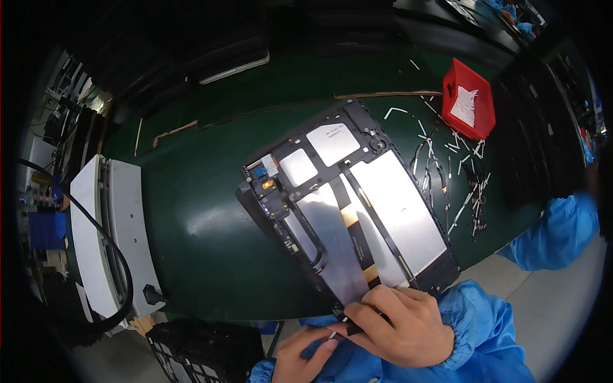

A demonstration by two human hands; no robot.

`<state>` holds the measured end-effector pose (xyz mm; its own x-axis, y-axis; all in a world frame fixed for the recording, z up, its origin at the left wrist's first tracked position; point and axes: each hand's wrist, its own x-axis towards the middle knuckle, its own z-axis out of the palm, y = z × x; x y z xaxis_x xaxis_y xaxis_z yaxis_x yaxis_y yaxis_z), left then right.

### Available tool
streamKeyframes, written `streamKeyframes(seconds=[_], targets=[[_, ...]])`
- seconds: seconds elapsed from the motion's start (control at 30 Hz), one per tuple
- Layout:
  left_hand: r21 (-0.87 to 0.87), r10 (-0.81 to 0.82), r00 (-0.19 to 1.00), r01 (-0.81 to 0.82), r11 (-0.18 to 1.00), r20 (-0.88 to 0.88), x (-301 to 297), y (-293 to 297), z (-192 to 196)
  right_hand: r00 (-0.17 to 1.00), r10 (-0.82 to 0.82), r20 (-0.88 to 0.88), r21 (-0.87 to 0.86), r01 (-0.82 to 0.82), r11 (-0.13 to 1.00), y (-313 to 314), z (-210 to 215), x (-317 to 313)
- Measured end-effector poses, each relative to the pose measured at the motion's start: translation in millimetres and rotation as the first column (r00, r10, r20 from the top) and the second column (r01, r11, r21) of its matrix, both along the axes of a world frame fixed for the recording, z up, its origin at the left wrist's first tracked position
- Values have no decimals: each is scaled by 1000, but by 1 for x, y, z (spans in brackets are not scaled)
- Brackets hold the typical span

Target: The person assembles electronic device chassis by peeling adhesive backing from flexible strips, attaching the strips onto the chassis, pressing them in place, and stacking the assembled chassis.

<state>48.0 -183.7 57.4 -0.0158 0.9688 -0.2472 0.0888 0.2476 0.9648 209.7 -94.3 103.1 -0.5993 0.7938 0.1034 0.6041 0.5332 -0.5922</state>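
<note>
An opened flat electronic device (399, 210) lies tilted on the green table, its near edge close to me. It has a black frame, several silver panels and a black-and-gold ribbon cable (361, 239) down the middle. Small circuit boards (271, 191) sit at its left side. Curled over the device's near edge, my right hand (405, 329) is closed, with something dark partly hidden under its fingers. Just left of it, my left hand (303, 354) pinches a small white strip (332, 335) between thumb and finger. The hands almost meet below the device's near corner.
A red bin (454, 96) holding white paper stands at the far right. White strips and dark scraps (472, 198) are scattered below it. White equipment (131, 223) with a black cable (118, 255) stands left. Dark stacks line the back; another person's blue sleeve (552, 233) is at right.
</note>
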Motion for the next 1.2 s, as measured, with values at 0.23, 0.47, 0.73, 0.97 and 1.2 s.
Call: streamKeyframes(seconds=[0.23, 0.47, 0.73, 0.97, 1.2], targets=[[-61, 49, 991, -42, 997, 125, -1, 6, 14, 867, 107, -487, -170, -214, 962, 6, -3, 12], [217, 25, 998, -39, 975, 66, 14, 23, 20, 850, 14, -526, -335, -222, 916, 12, -3, 26], [652, -117, 897, 394, 648, -426, 2, 52, 27, 778, 436, -452, 82, -451, 889, 13, 13, 47], [642, 4, 981, 124, 756, -193, 9, 62, 4, 681, -600, -419, 167, 708, 686, 118, 4, 136], [812, 174, 944, 136, 568, -281, -6, 67, -12, 754, -626, -198, 82, 649, 756, 150, -5, 157]])
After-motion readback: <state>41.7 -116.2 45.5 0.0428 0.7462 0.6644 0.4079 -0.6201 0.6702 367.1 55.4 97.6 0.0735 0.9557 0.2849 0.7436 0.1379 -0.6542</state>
